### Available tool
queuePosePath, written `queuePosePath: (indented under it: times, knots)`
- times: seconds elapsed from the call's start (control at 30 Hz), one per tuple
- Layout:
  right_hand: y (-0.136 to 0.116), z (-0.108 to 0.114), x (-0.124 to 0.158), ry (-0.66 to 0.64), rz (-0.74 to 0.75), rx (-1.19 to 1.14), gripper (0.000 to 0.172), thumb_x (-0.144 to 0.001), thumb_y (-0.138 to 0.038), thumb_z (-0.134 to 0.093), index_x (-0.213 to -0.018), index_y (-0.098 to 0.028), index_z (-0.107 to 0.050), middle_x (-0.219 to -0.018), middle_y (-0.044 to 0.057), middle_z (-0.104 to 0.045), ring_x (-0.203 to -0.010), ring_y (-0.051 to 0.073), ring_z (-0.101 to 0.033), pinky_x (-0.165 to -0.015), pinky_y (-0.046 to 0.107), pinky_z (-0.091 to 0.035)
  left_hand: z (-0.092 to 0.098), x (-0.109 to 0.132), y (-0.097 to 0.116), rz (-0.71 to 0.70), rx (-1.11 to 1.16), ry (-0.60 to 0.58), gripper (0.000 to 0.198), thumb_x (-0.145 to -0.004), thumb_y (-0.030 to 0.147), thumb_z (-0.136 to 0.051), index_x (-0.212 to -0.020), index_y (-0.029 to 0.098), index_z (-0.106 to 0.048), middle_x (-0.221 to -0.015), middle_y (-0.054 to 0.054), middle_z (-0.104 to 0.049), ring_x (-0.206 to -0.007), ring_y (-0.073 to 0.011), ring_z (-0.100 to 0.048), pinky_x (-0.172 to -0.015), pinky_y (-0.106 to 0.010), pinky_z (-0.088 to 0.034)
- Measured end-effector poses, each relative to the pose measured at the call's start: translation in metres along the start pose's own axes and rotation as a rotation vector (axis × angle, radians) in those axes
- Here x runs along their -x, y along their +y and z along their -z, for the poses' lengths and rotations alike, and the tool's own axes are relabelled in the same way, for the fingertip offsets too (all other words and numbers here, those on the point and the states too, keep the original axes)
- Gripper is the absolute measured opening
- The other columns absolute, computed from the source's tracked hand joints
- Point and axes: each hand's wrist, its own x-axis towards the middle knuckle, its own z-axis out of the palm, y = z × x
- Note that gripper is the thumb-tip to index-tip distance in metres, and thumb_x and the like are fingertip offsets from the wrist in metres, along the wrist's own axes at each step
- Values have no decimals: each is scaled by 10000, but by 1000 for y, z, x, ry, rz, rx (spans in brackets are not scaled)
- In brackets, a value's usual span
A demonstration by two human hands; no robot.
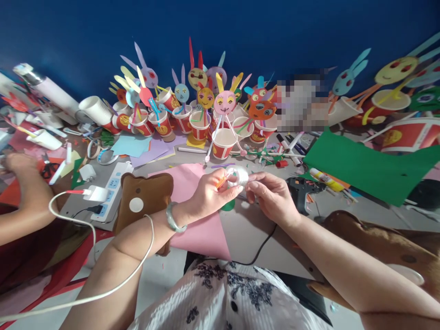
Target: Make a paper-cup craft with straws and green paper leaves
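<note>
Our left hand [213, 190] pinching a roll of clear tape [243, 176] and something orange [221, 182], our right hand [271, 197] pinching the roll's right edge, all above the table [252, 224] near pink paper [202, 233], paper cups [224, 145] beyond, blue wall [220, 23] behind.

Desk [288, 257] brightly lit, blue wall [240, 25] darker, white glare on the roll [242, 175] beside the pink paper [202, 238], bright streaks on the shirt [192, 293] below the paper, bottle [55, 94] far left of it and cup [414, 135] far right stretched by wide-angle distortion, pixelated patch [301, 103] beyond it, rightward
</note>
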Motion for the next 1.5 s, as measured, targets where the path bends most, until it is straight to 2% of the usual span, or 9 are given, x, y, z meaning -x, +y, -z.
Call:
queuePosePath:
  times: [0.23,0.47,0.7,0.87,1.0,1.07,1.27,1.4,1.5]
  knots:
    - [-4,-5,2,-36,-67,-46,280,-742,-407,-867,-711,-186,-697,-600,-13,-660,-425,87,-525,-410,224,-420,-1,2,-6,-16,-76,-6,262,-880,406,-677,-900,170,-564,-733,1,-598,-666,-116,-561,-592,-230,-457]
    - [-11,-9,0,-78,-133,-146,292,-729,-396,-873,-678,-178,-687,-594,-18,-658,-405,67,-490,-400,213,-397,-1,1,-2,-25,-57,16,340,-864,479,-697,-870,161,-576,-654,21,-541,-588,-99,-501,-540,-229,-414]
    - [-4,-8,0,-152,-175,-152,294,-695,-379,-902,-771,-182,-697,-544,-44,-607,-425,74,-489,-422,211,-396,-3,-1,-7,-172,-86,70,350,-897,496,-666,-798,176,-563,-715,-17,-615,-627,-114,-529,-556,-252,-427]
    - [0,-4,-1,-175,-48,-74,206,-746,-341,-874,-807,-213,-724,-748,-16,-653,-578,98,-576,-541,246,-493,-4,-3,-7,-191,-55,89,354,-852,473,-728,-771,187,-535,-724,-9,-608,-630,-109,-535,-536,-236,-421]
    - [-7,1,-5,-263,125,121,153,-806,-327,-822,-799,-216,-717,-947,44,-664,-885,186,-644,-804,350,-555,2,-4,-2,-190,-38,139,351,-798,417,-787,-802,196,-515,-731,33,-540,-523,-48,-366,-472,-212,-322]
    - [-10,3,-6,-351,166,168,147,-830,-326,-798,-805,-213,-708,-941,54,-674,-901,194,-642,-825,357,-546,6,-5,1,-175,-32,107,298,-827,406,-756,-867,201,-543,-750,35,-537,-506,-41,-321,-462,-216,-298]
    - [-7,7,-4,-384,56,51,210,-830,-347,-800,-826,-191,-659,-800,28,-707,-722,155,-659,-671,292,-541,9,-7,4,-121,-61,-165,222,-916,346,-645,-1055,181,-589,-775,2,-598,-641,-100,-550,-568,-224,-426]
    - [-6,6,-2,-311,-65,-60,304,-811,-420,-810,-834,-193,-609,-692,-11,-668,-458,82,-517,-415,209,-407,7,-7,1,-167,-121,-122,257,-931,340,-630,-1120,180,-562,-818,-13,-630,-755,-128,-618,-648,-228,-460]
    - [-8,4,-2,-307,-41,-31,331,-770,-407,-847,-819,-199,-594,-695,-17,-659,-457,82,-531,-409,208,-429,8,-7,-3,-185,-158,-86,281,-909,354,-666,-1103,182,-559,-762,10,-595,-678,-109,-573,-604,-222,-427]
